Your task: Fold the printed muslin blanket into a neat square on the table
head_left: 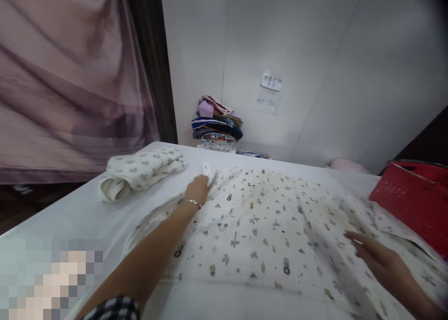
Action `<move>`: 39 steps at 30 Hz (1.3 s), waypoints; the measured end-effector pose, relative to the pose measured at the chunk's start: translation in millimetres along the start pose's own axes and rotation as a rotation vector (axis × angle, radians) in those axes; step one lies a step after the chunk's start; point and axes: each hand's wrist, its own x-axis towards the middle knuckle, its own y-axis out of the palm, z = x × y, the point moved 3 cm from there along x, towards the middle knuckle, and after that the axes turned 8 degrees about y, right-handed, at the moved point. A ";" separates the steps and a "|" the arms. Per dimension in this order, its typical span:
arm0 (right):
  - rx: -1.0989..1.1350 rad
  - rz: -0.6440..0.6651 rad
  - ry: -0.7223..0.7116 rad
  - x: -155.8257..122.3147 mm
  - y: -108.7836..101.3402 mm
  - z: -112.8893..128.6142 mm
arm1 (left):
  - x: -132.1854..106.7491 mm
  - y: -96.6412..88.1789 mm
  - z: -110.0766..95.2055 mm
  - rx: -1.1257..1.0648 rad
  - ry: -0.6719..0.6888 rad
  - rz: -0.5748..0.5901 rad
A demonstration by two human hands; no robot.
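A large white cloth (pixel 259 226) printed with small grey and green palm trees and leaves lies spread over the table, with folds on its right side. My left hand (pixel 198 189), a bracelet at its wrist, is closed on the cloth's far left corner, where a small white piece sticks up beyond the fingers. The fingertips are partly hidden. Over the right part of the cloth, my right hand (pixel 380 254) has its fingers stretched out and holds nothing; whether it touches the cloth I cannot tell. A rolled white cloth (pixel 143 170) with grey prints lies left of my left hand.
The white table (pixel 80 217) reaches back towards a pale wall with paper notes (pixel 268 93). Folded fabrics (pixel 217 124) are stacked behind the table. At the right stands a red basket (pixel 409 203) with a metal handle. A pink curtain (pixel 70 77) hangs on the left.
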 end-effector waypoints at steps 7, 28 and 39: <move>0.275 0.437 -0.092 56.4 123.8 144.4 | -42.2 14.8 -36.4 -0.017 0.261 0.001; 0.457 1.025 0.375 161.3 303.3 278.9 | -55.8 24.0 -36.0 -0.083 0.297 -0.155; 0.165 1.009 0.311 164.6 290.9 295.5 | -54.8 22.2 -35.3 -0.100 0.291 -0.152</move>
